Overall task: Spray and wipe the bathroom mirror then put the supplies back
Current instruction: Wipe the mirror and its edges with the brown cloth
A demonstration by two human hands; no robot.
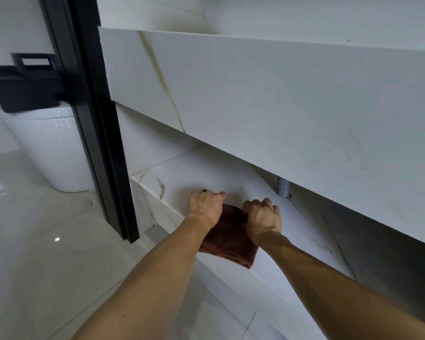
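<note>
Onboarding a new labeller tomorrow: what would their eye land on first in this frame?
First, the two hands low in the centre: left hand and right hand both grip a folded brown cloth on the white marble lower shelf under the vanity. Next, the black door frame running down the left. Behind it stands a white toilet.

Home bathroom, white toilet [52,148] behind a black-framed partition [93,114], marble-look vanity front [255,106], lower shelf [206,180], glossy tiled floor [47,253]
</note>
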